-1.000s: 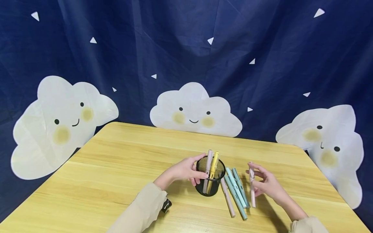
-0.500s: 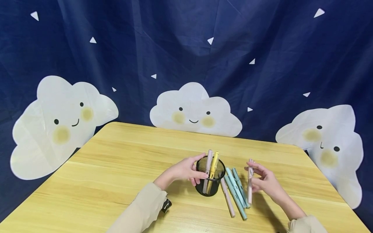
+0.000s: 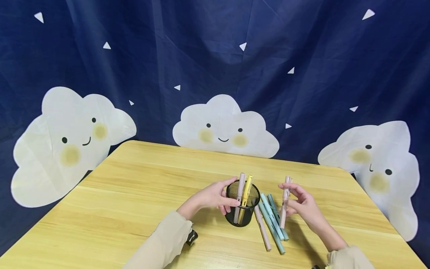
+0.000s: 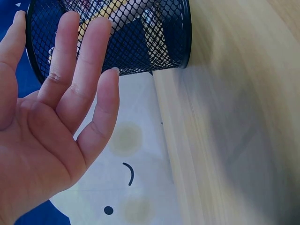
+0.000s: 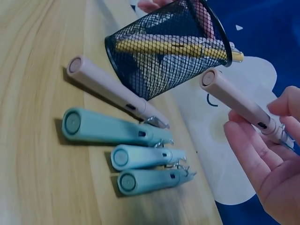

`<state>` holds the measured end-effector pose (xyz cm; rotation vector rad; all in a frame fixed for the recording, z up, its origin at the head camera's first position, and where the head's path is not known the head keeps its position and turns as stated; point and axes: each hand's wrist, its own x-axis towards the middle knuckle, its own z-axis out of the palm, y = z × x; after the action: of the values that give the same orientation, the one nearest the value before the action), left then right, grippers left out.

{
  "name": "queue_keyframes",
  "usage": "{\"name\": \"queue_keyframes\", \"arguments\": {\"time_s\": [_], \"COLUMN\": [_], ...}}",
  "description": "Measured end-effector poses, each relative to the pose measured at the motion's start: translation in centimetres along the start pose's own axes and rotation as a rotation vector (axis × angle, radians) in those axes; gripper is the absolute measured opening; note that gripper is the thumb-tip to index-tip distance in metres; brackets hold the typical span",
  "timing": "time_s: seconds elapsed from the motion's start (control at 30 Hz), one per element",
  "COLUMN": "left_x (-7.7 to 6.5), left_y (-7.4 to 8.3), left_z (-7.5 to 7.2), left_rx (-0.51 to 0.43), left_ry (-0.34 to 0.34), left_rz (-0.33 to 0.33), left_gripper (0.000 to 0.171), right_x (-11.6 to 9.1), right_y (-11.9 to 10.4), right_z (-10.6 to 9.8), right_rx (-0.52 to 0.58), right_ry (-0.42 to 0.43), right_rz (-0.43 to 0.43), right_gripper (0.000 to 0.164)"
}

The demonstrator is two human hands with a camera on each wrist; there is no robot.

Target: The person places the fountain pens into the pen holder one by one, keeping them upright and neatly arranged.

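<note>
My left hand [image 3: 213, 196] holds a black mesh pen cup [image 3: 247, 217] near its rim, thumb in front and index finger reaching round the far side. Inside the cup lean a pale pink pen [image 3: 241, 184] and a yellow pen [image 3: 248, 186]. In the left wrist view, several fingers lie against the mesh. To the cup's right, my right hand [image 3: 307, 209] pinches another pale pink pen [image 5: 236, 101] above the table, roughly upright, clip end up. Lying between cup and hand are a pink pen [image 3: 263, 229], a green-teal pen [image 5: 108, 127], a light blue pen [image 5: 140, 156] and a darker teal pen [image 5: 152, 181].
All of this is on a light wooden table [image 3: 151, 186]. Behind its far edge hangs a dark blue curtain [image 3: 201, 48] printed with smiling white clouds [image 3: 225, 138] and small white triangles.
My right hand has lifted its pink pen and brought it slightly left, toward the cup. The left hand, the cup and the lying pens have stayed in place.
</note>
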<state>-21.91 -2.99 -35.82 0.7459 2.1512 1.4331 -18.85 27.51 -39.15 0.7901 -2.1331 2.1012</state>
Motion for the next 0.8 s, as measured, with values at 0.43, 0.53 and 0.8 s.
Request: {"name": "queue_keyframes", "arguments": {"time_s": [0.43,0.53,0.8], "left_x": [0.0,0.0,0.0], "left_y": [0.0,0.1,0.1], "left_z": [0.0,0.0,0.0], "left_rx": [-0.033,-0.031,-0.043], "left_ry": [-0.001,0.000,0.001], "left_rz": [-0.001,-0.004,-0.012], "left_gripper": [0.083,0.083,0.083], "right_x": [1.1,1.4,2.1], "right_y": [-2.0,-2.2,-2.4], "right_z": [2.2,2.5,3.1], "right_rx": [0.119,0.116,0.126], "right_ry": [-0.040,-0.034,0.008], "right_rz": [-0.019,-0.004,0.000], "right_gripper": [0.045,0.049,0.047]}}
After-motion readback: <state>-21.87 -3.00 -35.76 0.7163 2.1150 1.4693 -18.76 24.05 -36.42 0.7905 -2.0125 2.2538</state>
